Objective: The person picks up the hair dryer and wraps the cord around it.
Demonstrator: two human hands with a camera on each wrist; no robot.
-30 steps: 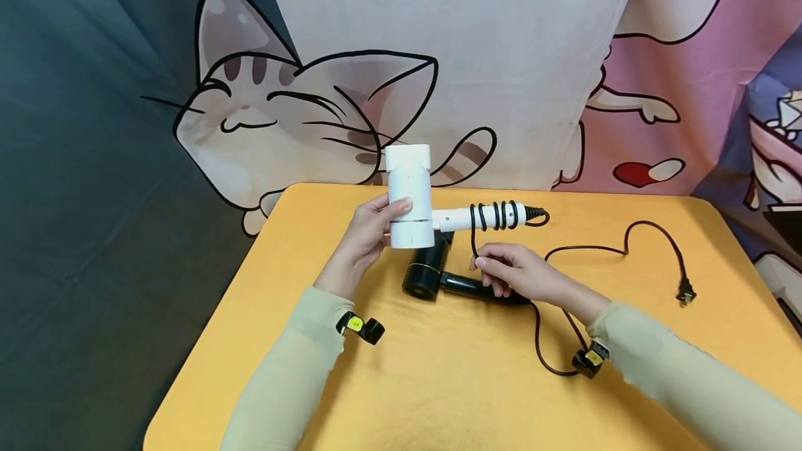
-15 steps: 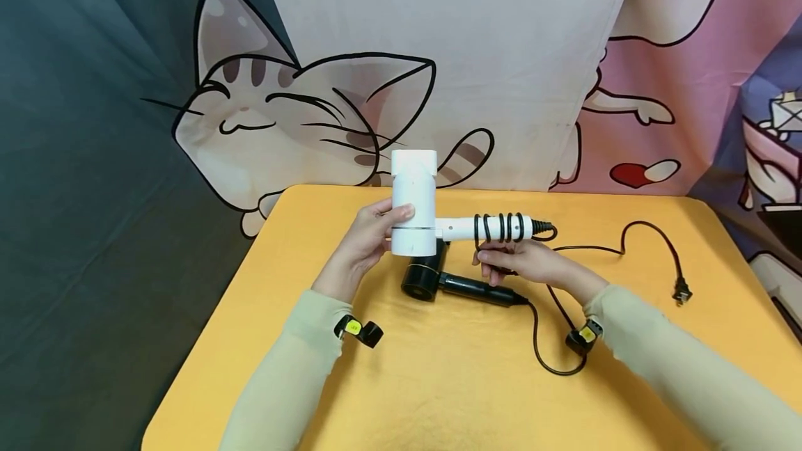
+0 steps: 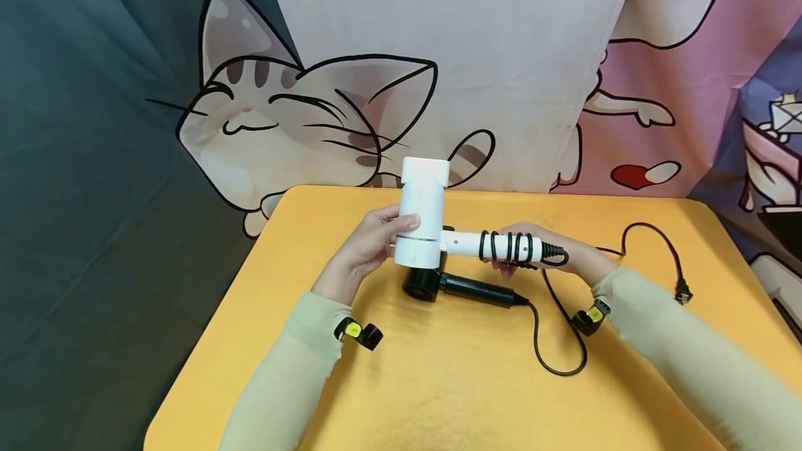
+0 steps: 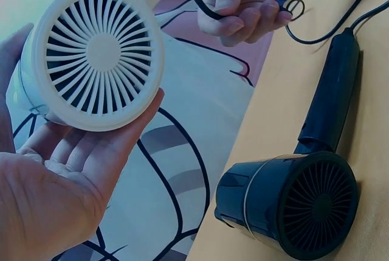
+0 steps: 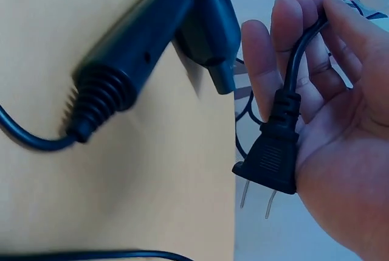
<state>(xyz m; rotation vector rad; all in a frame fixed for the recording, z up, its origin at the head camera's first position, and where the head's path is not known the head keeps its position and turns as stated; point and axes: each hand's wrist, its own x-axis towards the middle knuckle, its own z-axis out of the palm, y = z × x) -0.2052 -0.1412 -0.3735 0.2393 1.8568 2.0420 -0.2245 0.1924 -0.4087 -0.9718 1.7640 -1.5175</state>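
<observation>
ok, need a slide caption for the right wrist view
Right hand pinches a black cord, its two-prong plug dangling beside the palm; black hair dryer on the table.

Head view looks forward and down; close wrist views, left facing the white dryer (image 4: 103, 53), share the black dryer (image 4: 304, 176).

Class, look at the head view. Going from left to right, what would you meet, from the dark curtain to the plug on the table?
Dark curtain → printed cat's face → left hand → white hair dryer's barrel → right hand → plug.
</observation>
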